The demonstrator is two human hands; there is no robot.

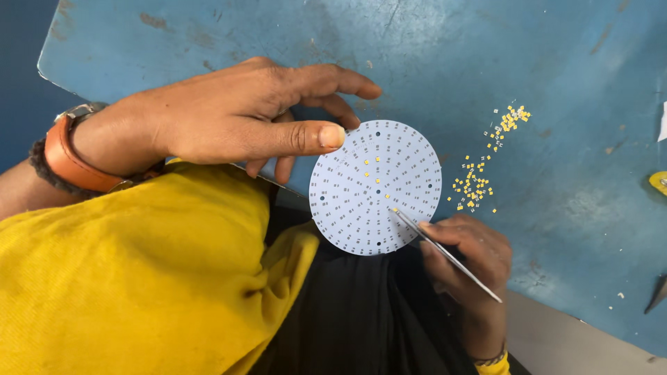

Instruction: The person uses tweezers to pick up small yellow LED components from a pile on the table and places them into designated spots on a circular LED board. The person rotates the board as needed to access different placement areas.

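My left hand point(229, 118) comes in from the left, orange strap on the wrist. Fingers spread, not clamped on anything: thumb tip touches the upper-left rim of the round white board point(375, 187), other fingers rest on the counter point(486, 55) just above it.

Board sits at the near edge of the blue counter. Its lower part overhangs that edge, above my dark lap. A few yellow chips point(372, 169) already sit near the board's centre; all the other pad rings are bare.

My right hand point(465, 260) is below and right of the board, pinched on thin metal tweezers point(448, 255). The tips point(396, 210) rest on the board's lower-right area, with a small yellow chip at them.

Right of the board, a loose scatter of yellow chips point(479, 177) runs diagonally up toward the right, near but not touching the board. Open blue surface above the board and beyond the scatter. Yellow sleeve fills the lower left.
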